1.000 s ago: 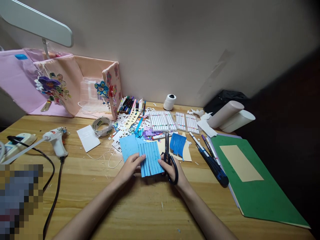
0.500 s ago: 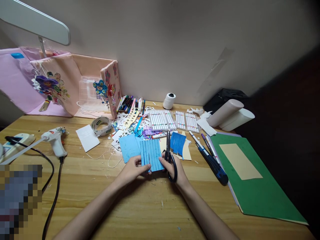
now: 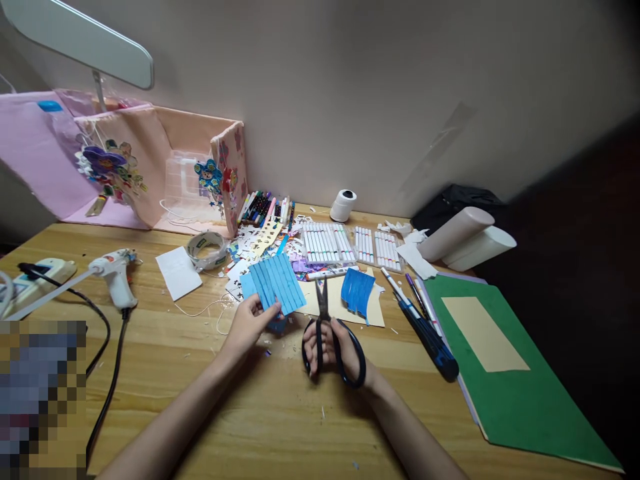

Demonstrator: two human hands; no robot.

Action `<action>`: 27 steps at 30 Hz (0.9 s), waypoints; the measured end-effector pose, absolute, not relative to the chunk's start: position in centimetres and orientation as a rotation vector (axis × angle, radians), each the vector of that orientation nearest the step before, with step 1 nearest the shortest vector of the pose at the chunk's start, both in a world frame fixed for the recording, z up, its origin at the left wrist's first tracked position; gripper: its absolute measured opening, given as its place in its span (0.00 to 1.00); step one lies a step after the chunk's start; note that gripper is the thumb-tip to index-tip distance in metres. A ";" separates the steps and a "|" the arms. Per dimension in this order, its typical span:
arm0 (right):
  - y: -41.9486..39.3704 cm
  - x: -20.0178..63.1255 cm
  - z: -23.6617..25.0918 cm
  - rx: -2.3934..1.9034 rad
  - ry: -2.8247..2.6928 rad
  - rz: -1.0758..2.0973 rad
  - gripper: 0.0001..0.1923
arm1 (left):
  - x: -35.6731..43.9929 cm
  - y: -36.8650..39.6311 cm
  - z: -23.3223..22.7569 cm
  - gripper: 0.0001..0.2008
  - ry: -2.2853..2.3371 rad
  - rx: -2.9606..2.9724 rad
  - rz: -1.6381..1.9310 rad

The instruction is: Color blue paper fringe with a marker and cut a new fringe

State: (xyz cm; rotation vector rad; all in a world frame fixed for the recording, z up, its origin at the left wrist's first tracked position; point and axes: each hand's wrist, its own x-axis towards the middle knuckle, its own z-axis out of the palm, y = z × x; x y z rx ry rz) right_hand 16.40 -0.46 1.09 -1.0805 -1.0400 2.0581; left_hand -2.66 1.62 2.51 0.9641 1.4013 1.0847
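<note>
- A sheet of light blue paper (image 3: 274, 281), cut into parallel strips, is being pinched at its lower edge by the left hand (image 3: 249, 325), with the fingers closed on it.
- The paper is being held tilted just above the wooden desk (image 3: 280, 413), its strips fanning up and away toward the scrap pile (image 3: 260, 243).
- Black-handled scissors (image 3: 327, 337) are being gripped by the right hand (image 3: 334, 351), fingers through the loops and the blades pointing away from the person.
- The blades are being kept nearly together, apart from the blue paper, which is being held just to their left.
- A darker blue fringed piece (image 3: 358, 291) is lying on a cream card (image 3: 345, 308) just beyond the scissors.
- A glue gun (image 3: 114, 275) is resting well to the left.
</note>
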 end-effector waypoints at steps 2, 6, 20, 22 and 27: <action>-1.3 16.5 1.4 -1.004 -1.097 2.269 0.38 | -3.1 1.7 2.7 0.18 1.411 0.940 1.160; -3.0 16.2 1.7 -0.920 -1.189 2.384 0.38 | -3.2 1.7 3.2 0.19 1.436 0.918 1.202; -3.4 15.2 2.1 -1.018 -1.334 2.204 0.36 | -2.1 0.9 3.5 0.16 1.365 0.951 1.085; -3.4 15.2 2.0 -1.008 -1.341 2.196 0.36 | -2.1 0.8 3.5 0.16 1.368 0.953 1.082; -3.4 15.1 1.8 -1.023 -1.340 2.184 0.36 | -2.0 0.8 3.6 0.17 1.373 0.960 1.077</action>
